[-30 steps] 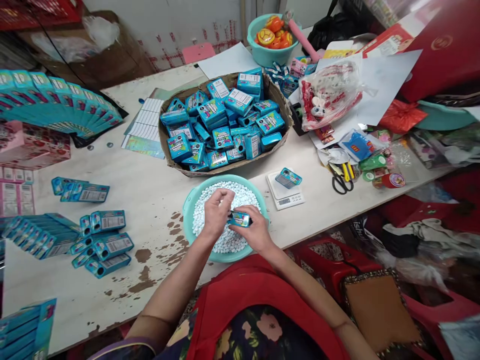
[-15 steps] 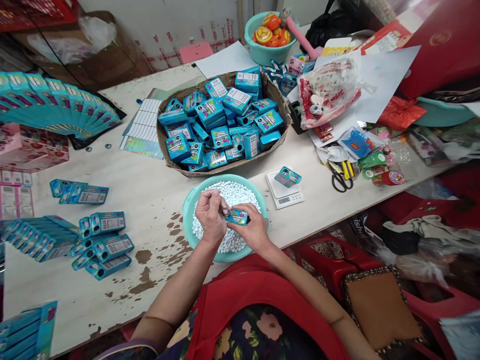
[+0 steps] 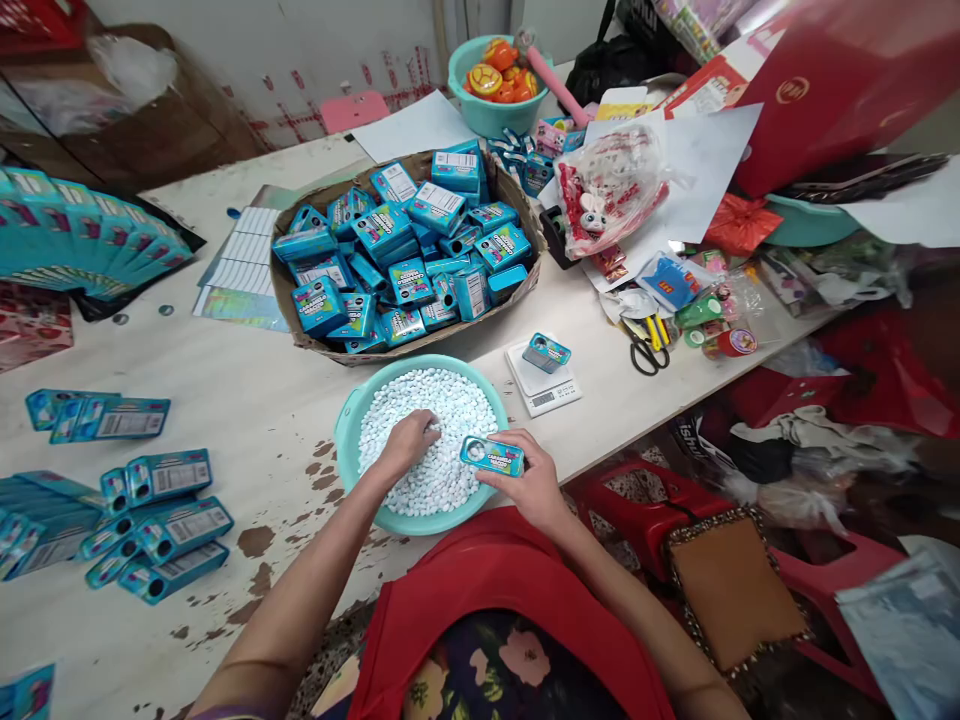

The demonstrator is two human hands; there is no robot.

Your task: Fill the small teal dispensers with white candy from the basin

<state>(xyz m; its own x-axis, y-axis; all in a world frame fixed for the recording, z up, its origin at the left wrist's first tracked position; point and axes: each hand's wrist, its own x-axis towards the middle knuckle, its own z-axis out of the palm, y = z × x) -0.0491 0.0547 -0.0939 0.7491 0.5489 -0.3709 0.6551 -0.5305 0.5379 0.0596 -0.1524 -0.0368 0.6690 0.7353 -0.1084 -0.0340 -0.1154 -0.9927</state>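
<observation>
A turquoise basin full of small white candies stands at the table edge in front of me. My left hand reaches down into the candies with its fingers curled together; what is between the fingertips is too small to make out. Over the basin's right side, my right hand grips a small blue candy box whose round opening faces up. Another blue box rests on a white scale to the right.
Behind the basin, a cut carton holds several blue boxes. More boxes lie at the left. Scissors, wrapped toys and a plastic bag are on the right. A basin of orange toys stands at the back.
My left hand has moved away from the box and down into the candies. My right hand still holds the box, now farther from the left hand. The camera view has shifted.
</observation>
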